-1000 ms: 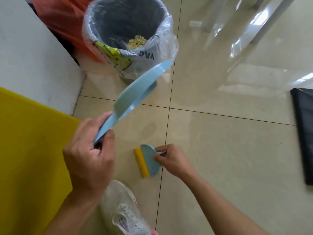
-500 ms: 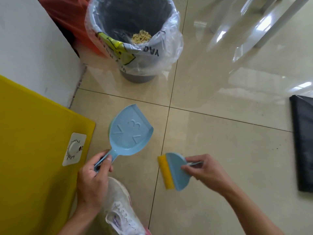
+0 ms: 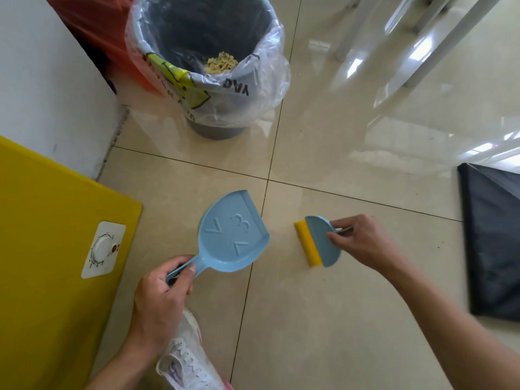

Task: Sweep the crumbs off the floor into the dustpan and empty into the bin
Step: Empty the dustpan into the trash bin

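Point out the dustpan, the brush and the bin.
dustpan [image 3: 233, 235]: head view, on the flat blue pan, by the embossed 3.
brush [image 3: 308, 242]: head view, on its yellow edge strip.
bin [image 3: 215, 130]: head view, on the grey wall below the liner.

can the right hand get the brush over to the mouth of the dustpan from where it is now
Probably yes. The right hand holds the brush beside the dustpan, whose open edge faces it, and only bare floor tile lies between them.
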### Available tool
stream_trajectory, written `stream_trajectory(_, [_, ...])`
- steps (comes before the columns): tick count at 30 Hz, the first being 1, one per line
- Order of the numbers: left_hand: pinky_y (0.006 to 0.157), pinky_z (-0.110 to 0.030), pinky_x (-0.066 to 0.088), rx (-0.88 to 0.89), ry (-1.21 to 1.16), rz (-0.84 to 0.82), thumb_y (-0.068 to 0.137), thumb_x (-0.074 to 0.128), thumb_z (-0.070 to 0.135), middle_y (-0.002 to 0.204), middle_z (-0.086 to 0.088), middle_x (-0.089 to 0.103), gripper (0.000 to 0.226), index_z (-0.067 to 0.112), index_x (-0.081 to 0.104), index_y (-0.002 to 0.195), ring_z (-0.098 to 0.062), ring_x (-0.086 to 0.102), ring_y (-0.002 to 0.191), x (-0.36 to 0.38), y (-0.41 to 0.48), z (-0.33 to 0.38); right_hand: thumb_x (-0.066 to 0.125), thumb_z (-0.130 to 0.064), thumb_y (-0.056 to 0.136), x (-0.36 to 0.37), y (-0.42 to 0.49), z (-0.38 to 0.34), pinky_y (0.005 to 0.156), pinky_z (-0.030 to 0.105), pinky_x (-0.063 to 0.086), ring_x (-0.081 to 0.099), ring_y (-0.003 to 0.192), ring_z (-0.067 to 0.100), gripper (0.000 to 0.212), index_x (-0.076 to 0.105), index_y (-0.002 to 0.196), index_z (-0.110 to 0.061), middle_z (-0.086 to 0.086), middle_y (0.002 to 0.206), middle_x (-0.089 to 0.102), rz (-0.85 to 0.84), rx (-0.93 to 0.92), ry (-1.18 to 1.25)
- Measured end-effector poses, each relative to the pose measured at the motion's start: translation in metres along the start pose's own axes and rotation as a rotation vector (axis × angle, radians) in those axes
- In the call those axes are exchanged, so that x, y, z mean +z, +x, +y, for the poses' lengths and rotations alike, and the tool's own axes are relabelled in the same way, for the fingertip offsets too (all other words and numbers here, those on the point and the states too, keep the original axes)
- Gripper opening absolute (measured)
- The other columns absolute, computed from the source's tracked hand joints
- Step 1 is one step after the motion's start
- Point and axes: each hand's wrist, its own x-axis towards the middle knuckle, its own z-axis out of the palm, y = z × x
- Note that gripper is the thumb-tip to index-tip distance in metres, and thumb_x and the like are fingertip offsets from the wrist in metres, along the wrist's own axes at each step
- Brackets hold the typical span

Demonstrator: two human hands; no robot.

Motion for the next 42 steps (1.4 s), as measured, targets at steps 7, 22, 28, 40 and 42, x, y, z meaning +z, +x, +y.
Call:
stream_trajectory(7, [0.047,-0.032,0.036,0.001,0.03,-0.023,0.09,0.056,0.036,0.055,0.004,0.05,0.021,0.026,0.075,0.089,-0.006,0.045,0.051,-0.001,-0.002,-0.001,0.06,-0.039,0.092,0.001,0.009,-0.028,0.051,0.031,0.047,0.066,0.067,0.03,0.016,0.07,0.105,-0.037,0.003,0.07,0.069,0.291,-0.317,-0.379])
stream_trajectory(22, [0.049,-0.026,0.036,-0.094,0.258,-0.3,0.092,0.06,0.024,0.056,0.002,0.057,0.019,0.023,0.074,0.08,-0.006,0.043,0.048,0.036,0.02,-0.011,0.077,-0.016,0.084,0.009,-0.073,0.029,0.045,0.032,0.044,0.058,0.052,0.029,0.013,0.075,0.095,-0.023,0.0,0.055,0.056,0.392,-0.167,-0.335])
stream_trajectory(28, [0.052,-0.029,0.031,-0.175,0.409,-0.333,0.087,0.057,0.027,0.054,0.005,0.045,0.021,0.014,0.071,0.08,-0.015,0.036,0.05,0.057,0.036,-0.002,0.057,-0.028,0.096,0.013,-0.059,0.028,0.059,0.037,0.048,0.058,0.064,0.034,0.023,0.066,0.079,-0.015,0.008,0.055,0.059,0.287,0.097,-0.304])
stream_trajectory(40, [0.049,-0.031,0.024,-0.225,0.511,-0.358,0.089,0.058,0.027,0.044,0.006,0.039,0.027,0.018,0.061,0.064,-0.017,0.033,0.048,0.052,0.032,0.012,0.067,-0.017,0.092,0.05,-0.081,-0.028,0.064,0.001,0.046,0.069,0.084,-0.017,0.025,0.079,0.104,-0.036,-0.036,0.085,0.074,0.108,-0.056,0.387])
stream_trajectory(42, [0.048,-0.029,0.024,-0.243,0.519,-0.364,0.089,0.057,0.026,0.039,0.009,0.04,0.029,0.023,0.058,0.06,-0.014,0.033,0.045,0.042,0.03,0.006,0.068,-0.018,0.091,0.033,-0.077,-0.016,0.06,0.001,0.044,0.068,0.078,-0.018,0.023,0.079,0.105,-0.033,-0.035,0.077,0.072,0.217,0.01,0.275])
